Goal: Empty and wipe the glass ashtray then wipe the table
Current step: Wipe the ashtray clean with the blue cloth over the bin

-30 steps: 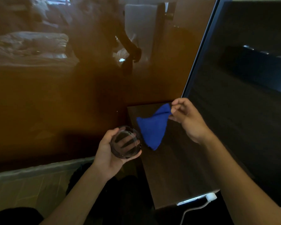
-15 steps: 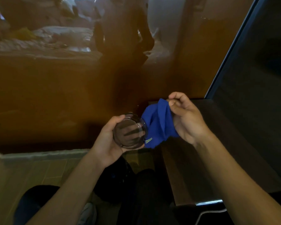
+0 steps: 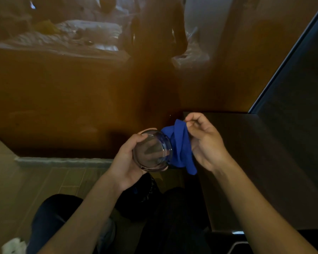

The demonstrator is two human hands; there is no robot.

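My left hand [image 3: 126, 163] grips a round glass ashtray [image 3: 151, 150], held in the air and tipped on its side so its base faces me. Pressed against the ashtray's right side is a bunched blue cloth [image 3: 181, 147], which my right hand [image 3: 206, 142] holds by thumb and fingertips. Both hands hover just left of the dark wooden table [image 3: 261, 162], above my lap. The ashtray's inside is hidden from me.
A glossy brown wall panel [image 3: 72, 99] rises right behind the hands. A dark panel with a metal edge [image 3: 286, 57] stands at the right, behind the table. My dark-trousered legs [image 3: 62, 217] and a tiled floor [image 3: 26, 184] lie below.
My right hand has carried the blue cloth off the table and left against the ashtray, bunching it. The view has swung left, so the table sits further right.
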